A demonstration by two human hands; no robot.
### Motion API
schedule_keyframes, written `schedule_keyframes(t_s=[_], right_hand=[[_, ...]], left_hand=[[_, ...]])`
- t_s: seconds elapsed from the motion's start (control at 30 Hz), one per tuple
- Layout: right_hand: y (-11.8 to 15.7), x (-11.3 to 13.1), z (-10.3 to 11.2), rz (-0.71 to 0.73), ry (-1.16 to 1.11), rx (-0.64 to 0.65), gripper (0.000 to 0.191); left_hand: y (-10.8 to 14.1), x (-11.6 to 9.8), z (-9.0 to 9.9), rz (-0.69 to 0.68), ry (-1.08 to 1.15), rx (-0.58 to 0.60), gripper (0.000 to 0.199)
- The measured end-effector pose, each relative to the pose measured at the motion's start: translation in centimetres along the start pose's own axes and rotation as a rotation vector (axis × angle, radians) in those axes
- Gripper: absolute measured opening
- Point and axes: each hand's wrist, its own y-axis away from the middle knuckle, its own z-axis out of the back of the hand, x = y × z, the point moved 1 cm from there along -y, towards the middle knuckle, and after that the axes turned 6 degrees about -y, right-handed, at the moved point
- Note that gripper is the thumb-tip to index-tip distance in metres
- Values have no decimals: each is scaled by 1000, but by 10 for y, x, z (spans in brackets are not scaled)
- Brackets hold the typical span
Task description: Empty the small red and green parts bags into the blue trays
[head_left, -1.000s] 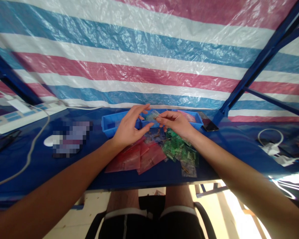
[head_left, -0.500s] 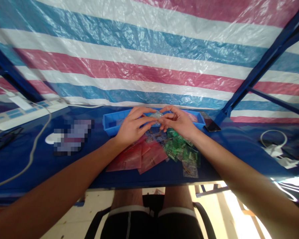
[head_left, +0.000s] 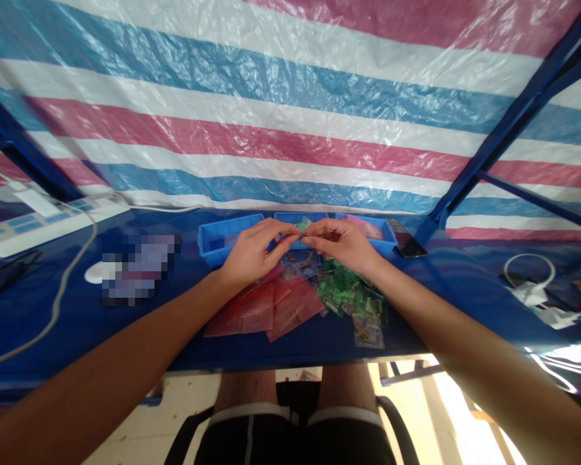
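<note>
My left hand (head_left: 254,248) and my right hand (head_left: 343,242) meet over the front of the blue bins, thumbs and fingertips pinched together. Between them is a small clear plastic bag (head_left: 303,224), mostly hidden by the fingers. Below the left hand lie red translucent bags (head_left: 295,307) with small pins showing inside. Green translucent bags (head_left: 346,287) are heaped under the right hand. Clear bags with brass-coloured pins (head_left: 368,330) lie at the heap's front edge, and more clear bags (head_left: 304,263) rest just beneath the fingertips.
Three blue plastic bins (head_left: 213,242) stand in a row behind the hands; the right one holds pinkish bags. A dark phone (head_left: 409,242) lies right of them. White cables and an adapter (head_left: 530,292) sit farther right. A white cable (head_left: 68,278) crosses the table's left side.
Both hands' fingertips have drawn closer together and the fingers have curled in. The clear bag, plainly visible between them before, is now mostly covered.
</note>
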Motion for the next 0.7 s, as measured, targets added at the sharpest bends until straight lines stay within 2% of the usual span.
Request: schedule_keyframes(t_s=[0.17,0.27,0.37,0.5,0.7], right_hand=[[-5,0,12,140,180,-195,33],[-6,1,22,244,352,-295,31],[-5,2,28,284,510,-332,27],[-2,1,26,298,552,-300,24],[3,4,15,308,533,-136,24]], left_hand=[[4,5,-6,105,74,82,43],[4,9,-9,98,96,111,38],[2,9,-9,51,75,129,26],[0,5,-6,16,70,118,24],[-3,0,0,-53,63,47,19]])
